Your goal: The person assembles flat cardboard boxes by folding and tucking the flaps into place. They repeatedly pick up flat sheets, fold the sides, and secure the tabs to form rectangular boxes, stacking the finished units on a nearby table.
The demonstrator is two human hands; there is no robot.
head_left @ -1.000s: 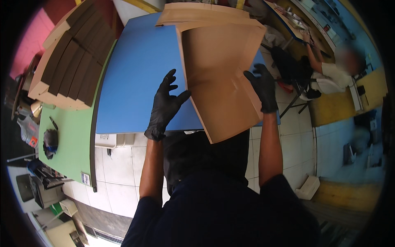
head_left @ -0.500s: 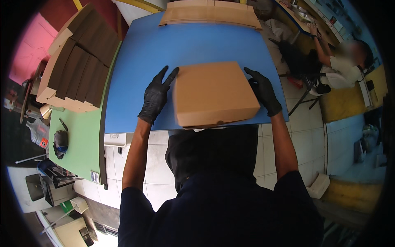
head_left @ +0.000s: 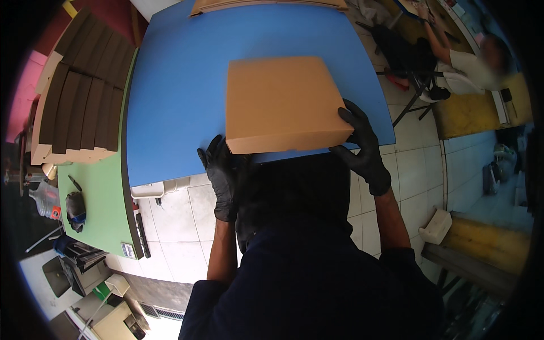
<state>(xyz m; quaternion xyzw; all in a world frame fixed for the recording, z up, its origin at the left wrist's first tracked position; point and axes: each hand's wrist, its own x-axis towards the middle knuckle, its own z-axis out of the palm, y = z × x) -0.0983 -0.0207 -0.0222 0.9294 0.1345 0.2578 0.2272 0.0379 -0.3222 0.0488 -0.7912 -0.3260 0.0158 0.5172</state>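
A closed brown cardboard box [head_left: 286, 102] sits on the blue table [head_left: 175, 102], by its front edge. My right hand [head_left: 365, 150], in a black glove, grips the box's near right corner, its fingers along the right side and the thumb at the front face. Black-gloved too, my left hand [head_left: 220, 178] is at the near left corner, below and beside the box. Its fingers are apart and point up; the part toward the box is dark and partly hidden, so I cannot tell how firmly it touches.
Folded brown boxes [head_left: 85, 102] are stacked at the left on a green table [head_left: 99, 209], which also bears a dark pouch [head_left: 75, 211]. Flat cardboard [head_left: 266, 5] lies at the table's far edge. A seated person [head_left: 467, 65] works at the far right.
The box has turned slightly. My left hand has dropped from its left side to the near left corner. My right hand has come down and closed on the near right corner.
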